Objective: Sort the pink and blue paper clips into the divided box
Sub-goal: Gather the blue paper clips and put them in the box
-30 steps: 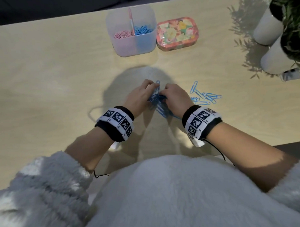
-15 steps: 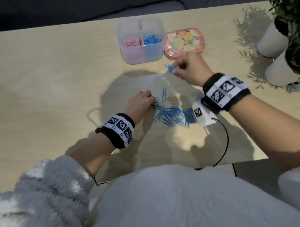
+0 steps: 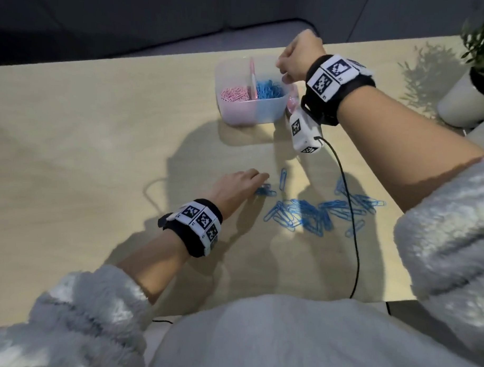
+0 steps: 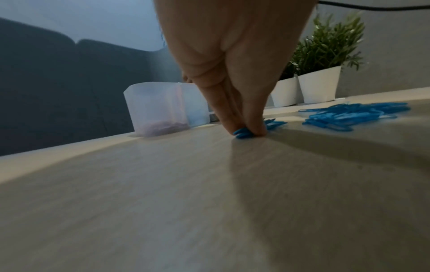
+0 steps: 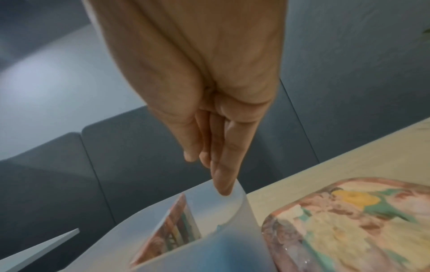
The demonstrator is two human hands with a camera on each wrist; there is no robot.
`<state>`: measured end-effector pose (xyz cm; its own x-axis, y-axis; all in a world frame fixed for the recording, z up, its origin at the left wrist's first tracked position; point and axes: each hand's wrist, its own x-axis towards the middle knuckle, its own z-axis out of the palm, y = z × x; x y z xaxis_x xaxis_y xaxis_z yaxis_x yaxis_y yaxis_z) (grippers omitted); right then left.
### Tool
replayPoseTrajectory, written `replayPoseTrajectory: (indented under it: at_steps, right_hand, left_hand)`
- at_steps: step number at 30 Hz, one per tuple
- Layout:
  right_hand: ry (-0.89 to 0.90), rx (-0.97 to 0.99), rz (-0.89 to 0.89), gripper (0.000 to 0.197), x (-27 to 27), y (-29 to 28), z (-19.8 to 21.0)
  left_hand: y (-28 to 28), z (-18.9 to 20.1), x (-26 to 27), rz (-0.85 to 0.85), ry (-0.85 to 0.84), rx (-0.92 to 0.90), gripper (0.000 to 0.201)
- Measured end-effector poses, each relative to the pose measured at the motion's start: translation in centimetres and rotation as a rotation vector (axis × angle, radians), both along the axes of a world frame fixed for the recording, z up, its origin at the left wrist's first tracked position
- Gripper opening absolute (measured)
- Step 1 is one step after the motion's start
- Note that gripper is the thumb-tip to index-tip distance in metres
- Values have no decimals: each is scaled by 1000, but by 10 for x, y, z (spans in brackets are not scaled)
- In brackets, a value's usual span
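- The divided box (image 3: 251, 112) is a frosted, see-through plastic tub with rounded corners, sitting at the far side of the pale wood-grain table (image 3: 85, 150). A thin pink divider splits it: pink paper clips (image 3: 234, 94) heaped in the left half, blue paper clips in the box (image 3: 267, 88) in the right.
- Right hand (image 3: 300, 57) hovers over the box's right rim. In the right wrist view its fingers (image 5: 223, 165) hang straight down, pressed together, with nothing between them, tips just above the blue side.
- Left hand (image 3: 236, 187) is down on the table, thumb and fingertips (image 4: 252, 119) pinched tight on a few blue clips (image 4: 243, 134) lying flat on the surface.
- The loose pile of blue clips (image 3: 322, 213) is a tangled spread of thin wire loops, just right of the left hand.
- A glossy floral tin (image 5: 353, 224) with rounded corners sits right beside the box.
- White tapered plant pots (image 4: 318, 84) with spiky greenery stand at the far right.
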<state>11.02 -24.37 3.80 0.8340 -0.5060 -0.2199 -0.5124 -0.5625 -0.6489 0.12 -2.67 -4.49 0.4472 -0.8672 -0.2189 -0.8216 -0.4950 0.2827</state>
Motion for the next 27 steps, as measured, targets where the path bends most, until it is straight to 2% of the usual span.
replayPoseTrajectory:
  at_steps: [2,4,7,10,12,16,19,24,27]
  right_hand:
    - [-56,2,-27,19,-15,1,-2]
    - [-43,47,-18,18,-43,4,-11]
    - [179,55,139,23,-98,18,-42]
    - [310,-104,255,12,-133,32,-72]
    - [267,-146,341,24,-147,40,-83]
    - [229,-181,626,52,-183,59,-83]
    - [228,-267,779,63,-208,63,-85]
    - [62,-216,695,28,-231,66,-98]
    - [81,-214,685,21,-234,69,-104]
  left_hand:
    - [1,0,4,40,31,76,36]
    - [1,-2,6,46,40,69,31]
    - [2,-7,7,58,24,-21,24]
    - [0,-5,7,96,55,55,25]
    - [-2,-4,10,133,83,49,25]
    - [-7,-4,15,144,141,45,25]
    - [-7,-7,10,86,88,29,20]
    - [-8,-7,5,67,25,140,20]
    - [-10,0,12,109,115,188,20]
